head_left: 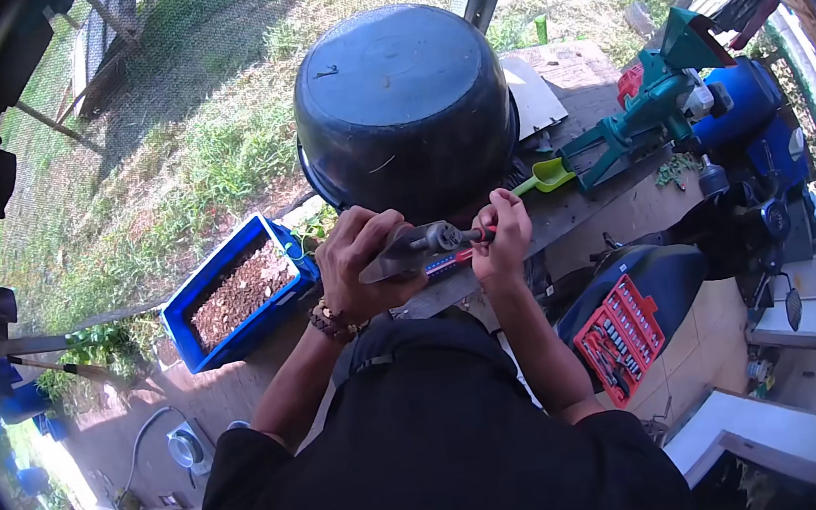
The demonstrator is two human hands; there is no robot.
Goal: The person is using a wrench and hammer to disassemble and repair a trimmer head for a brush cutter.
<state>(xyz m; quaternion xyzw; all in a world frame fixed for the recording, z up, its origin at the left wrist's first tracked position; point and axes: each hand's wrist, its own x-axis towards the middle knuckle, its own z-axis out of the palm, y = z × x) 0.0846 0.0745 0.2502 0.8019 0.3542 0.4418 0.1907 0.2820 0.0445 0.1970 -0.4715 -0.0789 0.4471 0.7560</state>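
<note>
My left hand (354, 266) is closed around a grey metal part (417, 243) with a rounded, holed end, held up in front of my chest. My right hand (500, 244) grips a slim tool with a red-and-black handle (481, 235), which looks like a screwdriver. It meets the right end of the metal part; its tip is hidden. Just below lies a narrow red-and-blue item (449, 263), partly covered by my hands. Right behind them stands a large black tub (400, 95), turned upside down on the wooden bench (565, 215).
A green scoop (550, 175) and a green hand-crank grinder (630, 124) sit on the bench at right. A red socket set (621, 339) rests on a motorbike seat (667, 276). At left is a blue planter (231, 290) filled with brown chips. Wire mesh (158, 92) stands beyond.
</note>
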